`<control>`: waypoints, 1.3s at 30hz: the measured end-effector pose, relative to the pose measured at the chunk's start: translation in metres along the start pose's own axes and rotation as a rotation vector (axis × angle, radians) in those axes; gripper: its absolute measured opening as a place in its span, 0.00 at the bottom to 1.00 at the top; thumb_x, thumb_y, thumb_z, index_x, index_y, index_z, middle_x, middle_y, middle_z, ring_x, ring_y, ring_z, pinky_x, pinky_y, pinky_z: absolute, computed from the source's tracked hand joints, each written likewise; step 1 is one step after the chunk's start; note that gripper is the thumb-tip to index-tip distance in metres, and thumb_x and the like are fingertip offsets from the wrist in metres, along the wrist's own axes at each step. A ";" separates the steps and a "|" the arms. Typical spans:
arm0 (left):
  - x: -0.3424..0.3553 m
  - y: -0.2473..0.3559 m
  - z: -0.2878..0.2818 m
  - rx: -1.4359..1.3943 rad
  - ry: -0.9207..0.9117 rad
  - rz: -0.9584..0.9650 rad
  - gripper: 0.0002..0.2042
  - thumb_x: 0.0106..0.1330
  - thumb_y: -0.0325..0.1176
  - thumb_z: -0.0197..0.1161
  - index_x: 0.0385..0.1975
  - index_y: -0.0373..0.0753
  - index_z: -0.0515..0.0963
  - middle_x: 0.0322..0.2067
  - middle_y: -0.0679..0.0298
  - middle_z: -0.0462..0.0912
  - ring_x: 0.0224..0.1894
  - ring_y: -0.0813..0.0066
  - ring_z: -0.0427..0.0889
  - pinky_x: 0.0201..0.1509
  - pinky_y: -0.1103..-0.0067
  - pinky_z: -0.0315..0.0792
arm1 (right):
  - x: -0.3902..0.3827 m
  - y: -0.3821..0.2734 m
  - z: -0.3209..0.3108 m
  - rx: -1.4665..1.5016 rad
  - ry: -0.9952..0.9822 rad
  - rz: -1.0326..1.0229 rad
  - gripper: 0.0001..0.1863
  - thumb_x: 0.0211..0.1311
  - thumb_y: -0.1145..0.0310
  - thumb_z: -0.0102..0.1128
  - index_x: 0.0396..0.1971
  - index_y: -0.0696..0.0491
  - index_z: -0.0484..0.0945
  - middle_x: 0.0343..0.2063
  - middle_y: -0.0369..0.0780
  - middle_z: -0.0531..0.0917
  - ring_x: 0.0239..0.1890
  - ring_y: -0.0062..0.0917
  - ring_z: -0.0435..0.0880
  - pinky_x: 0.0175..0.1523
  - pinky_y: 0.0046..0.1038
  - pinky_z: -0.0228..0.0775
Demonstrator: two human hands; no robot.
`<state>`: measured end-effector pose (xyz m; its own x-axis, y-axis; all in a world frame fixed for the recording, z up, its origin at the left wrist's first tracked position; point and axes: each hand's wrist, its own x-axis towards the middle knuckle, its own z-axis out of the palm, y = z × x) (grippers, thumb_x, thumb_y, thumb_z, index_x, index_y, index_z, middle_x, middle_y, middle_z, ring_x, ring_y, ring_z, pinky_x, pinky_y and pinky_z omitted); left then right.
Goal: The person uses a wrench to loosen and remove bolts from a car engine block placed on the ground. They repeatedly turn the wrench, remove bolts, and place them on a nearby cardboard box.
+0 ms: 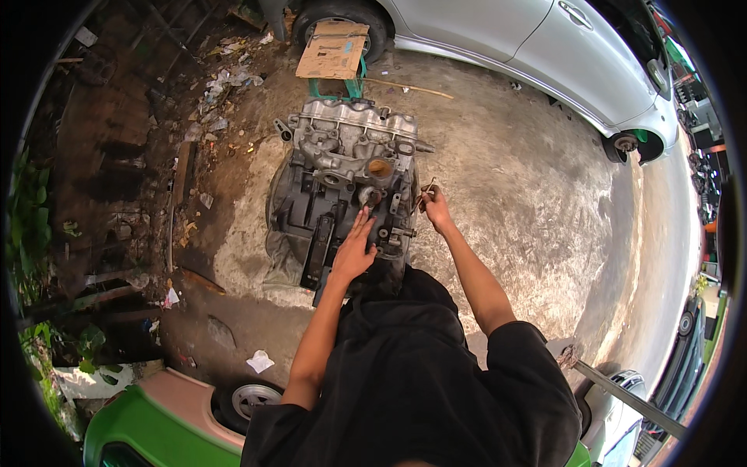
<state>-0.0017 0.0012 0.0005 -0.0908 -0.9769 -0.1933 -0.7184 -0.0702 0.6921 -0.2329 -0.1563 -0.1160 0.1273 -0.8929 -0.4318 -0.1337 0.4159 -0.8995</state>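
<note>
A car engine stands on the ground in front of me, with a silvery upper part and dark lower block. My left hand lies against the near side of the block with its fingers stretched out. Its fingertips reach a round metal fitting below the orange-brown opening. My right hand is beside the engine's right edge, its fingers closed round a thin, bent, dark metal piece. The exact kind of that piece is too small to make out.
Beyond the engine stands a green stool with a cardboard sheet on it. A silver car is parked at the far right, one wheel off. Litter lies on the left; a green car stands at lower left.
</note>
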 end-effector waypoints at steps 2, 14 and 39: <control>-0.001 0.000 0.000 -0.005 0.005 0.001 0.34 0.64 0.26 0.60 0.74 0.38 0.63 0.81 0.62 0.47 0.82 0.64 0.48 0.76 0.68 0.64 | 0.002 -0.001 0.005 -0.010 -0.034 0.061 0.08 0.79 0.74 0.50 0.53 0.56 0.70 0.28 0.41 0.82 0.26 0.23 0.75 0.34 0.28 0.70; 0.000 0.000 0.001 -0.003 0.022 0.003 0.34 0.64 0.25 0.60 0.73 0.41 0.64 0.81 0.61 0.49 0.82 0.64 0.48 0.78 0.69 0.61 | 0.012 0.002 0.008 -0.023 -0.097 0.135 0.11 0.79 0.72 0.53 0.56 0.58 0.70 0.29 0.40 0.82 0.28 0.23 0.76 0.35 0.28 0.69; 0.001 0.002 -0.001 -0.058 0.025 -0.035 0.34 0.64 0.25 0.61 0.73 0.43 0.65 0.80 0.63 0.50 0.81 0.66 0.50 0.78 0.69 0.60 | 0.005 0.003 0.013 0.058 -0.144 0.025 0.12 0.78 0.74 0.55 0.54 0.62 0.71 0.28 0.40 0.83 0.27 0.22 0.77 0.34 0.27 0.69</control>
<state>-0.0028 0.0000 0.0021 -0.0486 -0.9785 -0.2006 -0.6797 -0.1148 0.7245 -0.2195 -0.1575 -0.1219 0.2648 -0.8500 -0.4554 -0.0823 0.4507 -0.8889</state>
